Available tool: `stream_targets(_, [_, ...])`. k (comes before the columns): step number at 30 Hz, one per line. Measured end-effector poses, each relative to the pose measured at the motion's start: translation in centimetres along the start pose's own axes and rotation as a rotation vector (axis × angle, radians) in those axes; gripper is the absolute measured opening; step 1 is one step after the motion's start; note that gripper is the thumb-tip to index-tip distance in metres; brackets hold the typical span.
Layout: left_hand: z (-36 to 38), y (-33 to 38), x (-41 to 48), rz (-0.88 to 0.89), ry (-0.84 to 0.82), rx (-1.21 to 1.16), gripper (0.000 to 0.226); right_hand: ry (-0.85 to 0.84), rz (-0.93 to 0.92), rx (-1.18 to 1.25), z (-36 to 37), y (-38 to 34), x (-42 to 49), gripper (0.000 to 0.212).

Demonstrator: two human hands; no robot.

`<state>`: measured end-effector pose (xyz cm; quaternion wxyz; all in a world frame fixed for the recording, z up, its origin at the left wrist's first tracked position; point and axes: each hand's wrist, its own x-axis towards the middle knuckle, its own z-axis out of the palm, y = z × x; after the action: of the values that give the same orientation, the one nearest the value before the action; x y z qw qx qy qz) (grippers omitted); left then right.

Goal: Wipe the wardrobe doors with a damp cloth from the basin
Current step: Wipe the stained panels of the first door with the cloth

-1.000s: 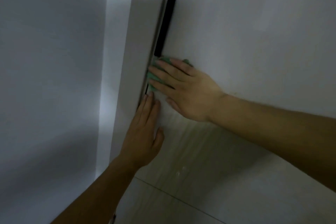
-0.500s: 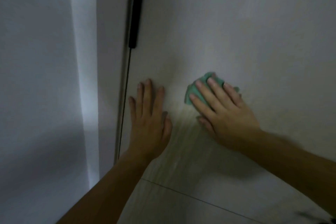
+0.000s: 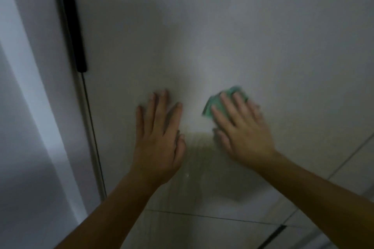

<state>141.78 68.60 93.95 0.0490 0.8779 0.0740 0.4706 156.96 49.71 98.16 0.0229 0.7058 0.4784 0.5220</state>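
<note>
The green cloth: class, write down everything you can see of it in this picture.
The green cloth is a small, soft-looking piece of mint-green fabric, bunched or folded, its edges blurred. It lies pressed flat against the pale wardrobe door under the right hand, whose spread fingers cover most of it; only its upper and left edges show. The left hand rests flat on the door beside it, apart from it. Whether it is damp cannot be told.
</note>
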Motion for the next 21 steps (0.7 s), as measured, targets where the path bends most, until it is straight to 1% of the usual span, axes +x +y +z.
stream_targets(2, [0.2,1.0,0.4,0.044,-0.037,0.016,0.066,0.089,0.255,0.038,-1.0,1.9,1.6,0.063])
stream_targets(3, [0.5,1.5,0.5,0.058,-0.051,0.020,0.066,0.108,0.323,0.057,-1.0,1.9,1.5,0.065])
stream_targets(4, [0.7,2.0,0.6,0.062,-0.063,0.025,0.066,0.095,0.322,0.069,-0.7,1.3,0.8,0.068])
stream_targets(5, [0.9,2.5,0.6,0.057,-0.074,0.028,0.065,0.051,0.264,0.071,0.0,0.4,-0.6,0.070])
stream_targets(7, [1.2,3.3,0.6,0.050,-0.086,0.041,0.065,-0.051,0.087,0.024,1.4,-0.7,-3.9,0.071])
stream_targets(8, [1.2,3.7,0.6,0.061,-0.090,0.049,0.065,-0.062,0.043,-0.006,1.7,-0.3,-4.8,0.070])
stream_targets(9, [1.3,4.0,0.7,0.081,-0.092,0.055,0.065,-0.042,0.066,-0.019,1.6,0.5,-5.1,0.069])
stream_targets(10, [1.3,4.4,0.9,0.106,-0.095,0.056,0.066,-0.003,0.160,-0.019,1.2,1.4,-4.7,0.067])
stream_targets(12, [1.5,5.2,1.2,0.151,-0.104,0.046,0.066,0.101,0.434,0.033,0.3,3.1,-3.5,0.068])
stream_targets(13, [1.7,5.7,1.4,0.167,-0.109,0.044,0.066,0.126,0.533,0.069,0.1,3.4,-3.3,0.069])
stream_targets(14, [1.8,6.2,1.6,0.180,-0.114,0.045,0.066,0.123,0.560,0.093,0.2,3.0,-3.7,0.071])
stream_targets(15, [2.0,6.7,1.8,0.192,-0.114,0.044,0.065,0.087,0.520,0.101,0.7,2.2,-4.6,0.073])
stream_targets(18, [2.5,8.0,2.2,0.244,-0.110,0.043,0.064,-0.077,0.218,0.045,2.2,0.6,-8.9,0.073])
stream_targets(19, [2.6,8.3,2.3,0.260,-0.112,0.048,0.063,-0.080,0.166,0.032,2.3,1.5,-9.8,0.071])
stream_targets(20, [2.7,8.6,2.4,0.274,-0.114,0.055,0.063,-0.049,0.175,0.020,2.1,2.9,-10.0,0.069])
stream_targets(21, [2.9,9.0,2.5,0.285,-0.115,0.068,0.062,-0.009,0.242,0.013,1.6,4.5,-9.8,0.068])
